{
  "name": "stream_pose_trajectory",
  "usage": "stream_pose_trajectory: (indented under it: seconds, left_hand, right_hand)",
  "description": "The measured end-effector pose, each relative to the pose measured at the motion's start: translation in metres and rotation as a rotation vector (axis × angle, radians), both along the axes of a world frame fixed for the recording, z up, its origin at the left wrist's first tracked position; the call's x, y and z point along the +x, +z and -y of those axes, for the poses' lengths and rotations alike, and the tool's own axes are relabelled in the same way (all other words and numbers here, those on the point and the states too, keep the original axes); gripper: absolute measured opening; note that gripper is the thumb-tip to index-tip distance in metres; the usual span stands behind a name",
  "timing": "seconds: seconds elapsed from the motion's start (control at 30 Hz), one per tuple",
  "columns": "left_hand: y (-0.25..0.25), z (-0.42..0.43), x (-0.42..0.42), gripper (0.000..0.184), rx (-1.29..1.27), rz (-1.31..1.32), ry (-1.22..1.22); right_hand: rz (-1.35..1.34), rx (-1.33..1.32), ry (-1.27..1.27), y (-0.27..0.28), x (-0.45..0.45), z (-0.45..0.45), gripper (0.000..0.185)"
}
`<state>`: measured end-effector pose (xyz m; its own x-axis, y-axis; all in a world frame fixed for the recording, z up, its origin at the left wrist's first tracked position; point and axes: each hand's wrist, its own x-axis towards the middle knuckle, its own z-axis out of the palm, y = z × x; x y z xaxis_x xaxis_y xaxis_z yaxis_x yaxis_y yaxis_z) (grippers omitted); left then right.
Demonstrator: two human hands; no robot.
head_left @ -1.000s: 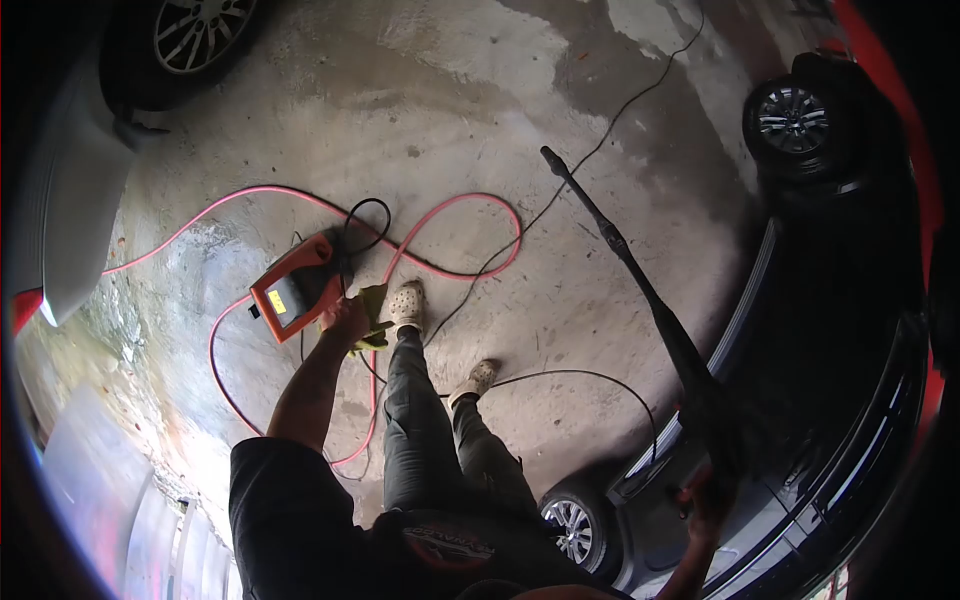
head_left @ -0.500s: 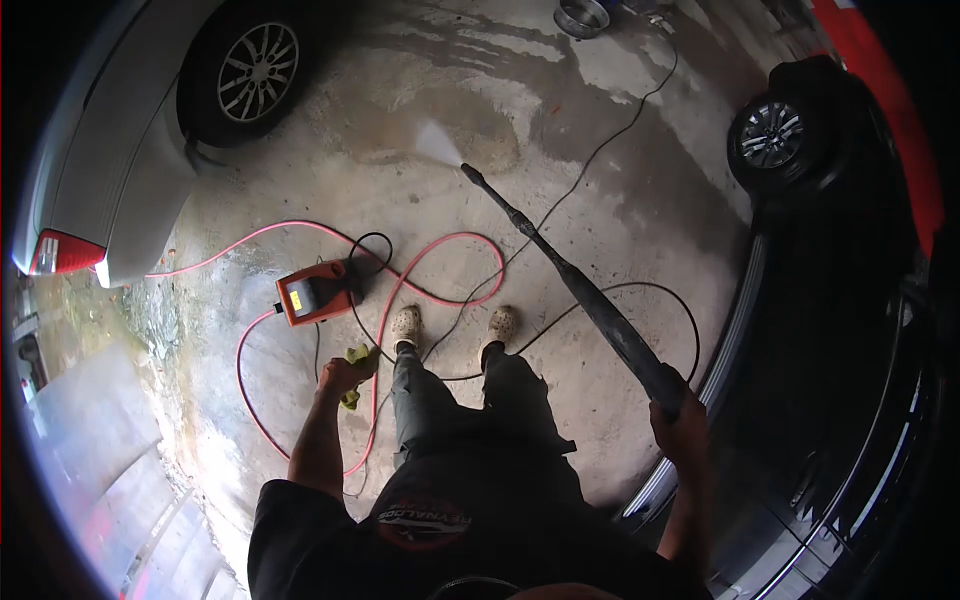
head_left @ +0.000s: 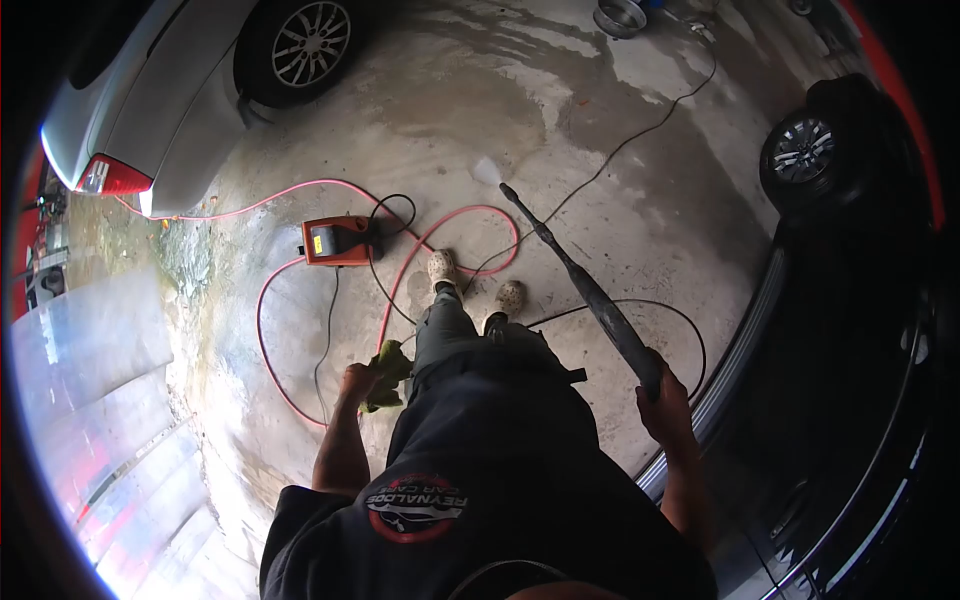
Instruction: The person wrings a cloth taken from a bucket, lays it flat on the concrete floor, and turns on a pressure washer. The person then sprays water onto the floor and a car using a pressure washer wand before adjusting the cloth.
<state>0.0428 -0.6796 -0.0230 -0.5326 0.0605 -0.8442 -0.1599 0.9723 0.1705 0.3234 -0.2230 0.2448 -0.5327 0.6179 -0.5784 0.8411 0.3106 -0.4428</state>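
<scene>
My left hand (head_left: 361,380) is closed on a yellow-green cloth (head_left: 386,377) beside my left leg. In my right hand (head_left: 664,402) is the grip of a long black spray wand (head_left: 588,290), which points up and to the left across the concrete floor. A small white spray (head_left: 486,171) leaves its tip. The orange and black machine (head_left: 337,241) lies on the floor ahead of my left hand, with a pink hose (head_left: 262,330) and a black hose (head_left: 691,322) looping around my feet.
A silver car (head_left: 170,110) with a red tail light stands at the upper left. Along the right side is a black car (head_left: 840,340). A metal bowl (head_left: 620,16) sits at the top, near a thin dark cable (head_left: 640,133) that crosses the floor.
The spray is smaller than half a second ago; one second ago none showed. My left hand with the cloth has moved away from the machine. The wand has swung from the dark car's side over the floor.
</scene>
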Motion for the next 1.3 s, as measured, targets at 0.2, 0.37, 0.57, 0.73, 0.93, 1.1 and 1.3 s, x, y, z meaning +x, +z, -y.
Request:
stream_pose_trajectory:
  seconds: [0.2,0.37,0.57,0.73,0.93,1.1,1.3]
  left_hand:
    - [0.002,0.005,-0.020,0.034,0.014,-0.119,-0.104]
    - [-0.014,0.007,-0.052,0.043,0.093,-0.205,-0.228]
    - [0.000,-0.011,-0.065,0.033,0.223,-0.327,-0.222]
    - [0.018,-0.028,-0.063,0.035,0.222,-0.403,-0.162]
    - [0.005,-0.013,-0.057,0.031,0.235,-0.757,-0.170]
    - [0.011,-0.008,-0.063,0.031,0.221,-0.612,-0.096]
    - [-0.013,0.002,-0.074,0.032,0.181,-0.583,-0.057]
  right_hand:
    - [-0.170,-0.047,0.031,-0.029,-0.009,0.031,0.058]
    - [-0.028,-0.024,0.040,-0.017,-0.001,0.036,0.058]
    - [-0.042,0.073,0.089,-0.021,0.017,0.043,0.055]
    - [-0.169,-0.048,0.033,-0.025,-0.007,0.048,0.060]
    - [-0.228,-0.064,0.035,-0.029,-0.033,0.055,0.052]
    - [-0.171,0.014,0.045,-0.024,-0.024,0.046,0.056]
    - [-0.048,0.122,0.060,-0.018,-0.002,0.040,0.055]
